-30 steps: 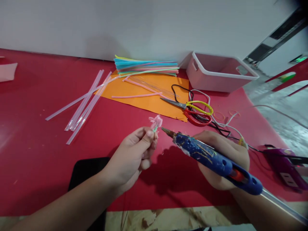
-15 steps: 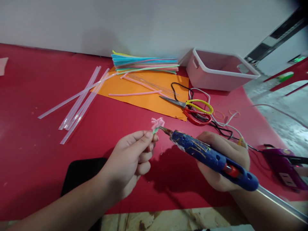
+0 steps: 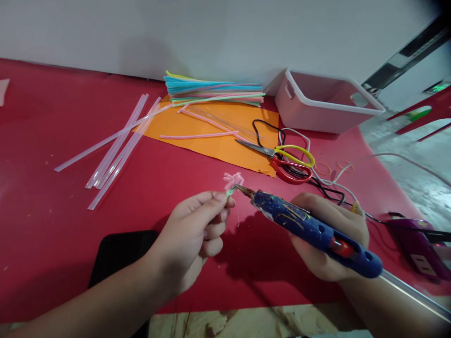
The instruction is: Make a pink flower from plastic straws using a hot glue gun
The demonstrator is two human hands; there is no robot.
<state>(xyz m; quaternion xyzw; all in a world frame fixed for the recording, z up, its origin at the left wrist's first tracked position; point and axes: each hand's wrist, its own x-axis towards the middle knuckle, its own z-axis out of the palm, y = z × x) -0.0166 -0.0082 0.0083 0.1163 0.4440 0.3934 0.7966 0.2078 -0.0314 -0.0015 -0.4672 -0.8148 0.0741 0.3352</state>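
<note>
Between thumb and fingers, my left hand (image 3: 197,230) pinches a small pink flower (image 3: 233,179) by its green base, petals up. My right hand (image 3: 327,234) is wrapped round a blue glue gun (image 3: 296,218), whose metal tip points left and meets or nearly meets the flower's green base. A clear glue stick (image 3: 412,293) sticks out of the gun's rear. A thin strand hangs below the flower. Both hands are above the red table surface (image 3: 197,178).
Glue sticks (image 3: 118,150) lie at left. Fuzzy coloured stems (image 3: 214,89) rest on orange paper (image 3: 211,148) at the back, near scissors (image 3: 282,157) and cables. A pink bin (image 3: 317,110) stands behind. A purple power unit (image 3: 416,244) is at right, a black flat object (image 3: 120,253) at lower left.
The view has shifted very slightly. The flower, both hands and the glue gun appear a little further right, with the gun's tip still at the flower's base.
</note>
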